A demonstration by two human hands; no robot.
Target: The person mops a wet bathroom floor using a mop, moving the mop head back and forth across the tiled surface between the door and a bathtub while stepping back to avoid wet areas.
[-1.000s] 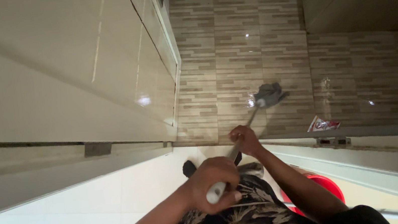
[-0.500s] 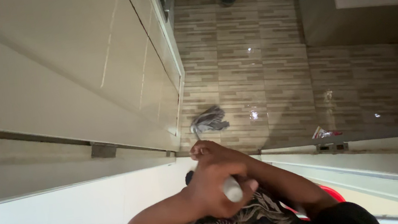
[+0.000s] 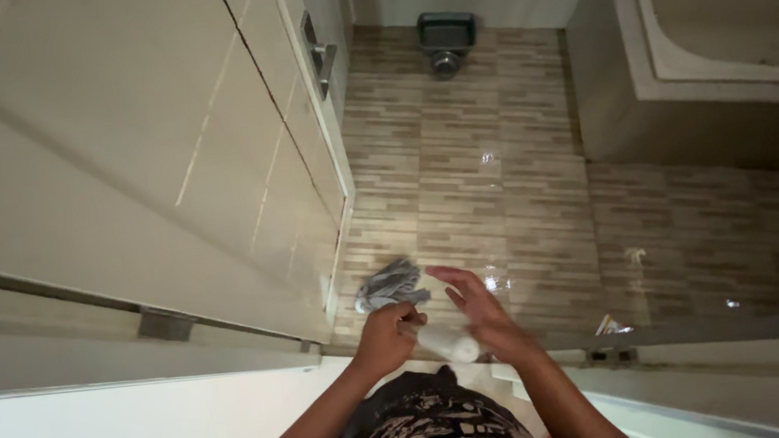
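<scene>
Head view: left hand (image 3: 386, 336) clenched around white mop handle (image 3: 444, 343), right hand (image 3: 472, 306) spread beside it, grey string mop head (image 3: 388, 284) on brown tiled floor (image 3: 529, 222), part glistening wet, remainder apparently unmopped.

Grey cloth mop head (image 3: 390, 284), glossy wet floor tiles (image 3: 485, 187), metal door handle (image 3: 320, 56)

This is a home bathroom, seen from its doorway. A white bathtub (image 3: 741, 17) stands along the right wall, the wet floor (image 3: 504, 185) is laid with brown and beige strip-pattern tiles, and a grey floor drain fitting (image 3: 444, 41) sits at the far wall. A pale door (image 3: 232, 149) with a metal lever handle (image 3: 320, 56) stands open on the left.
</scene>
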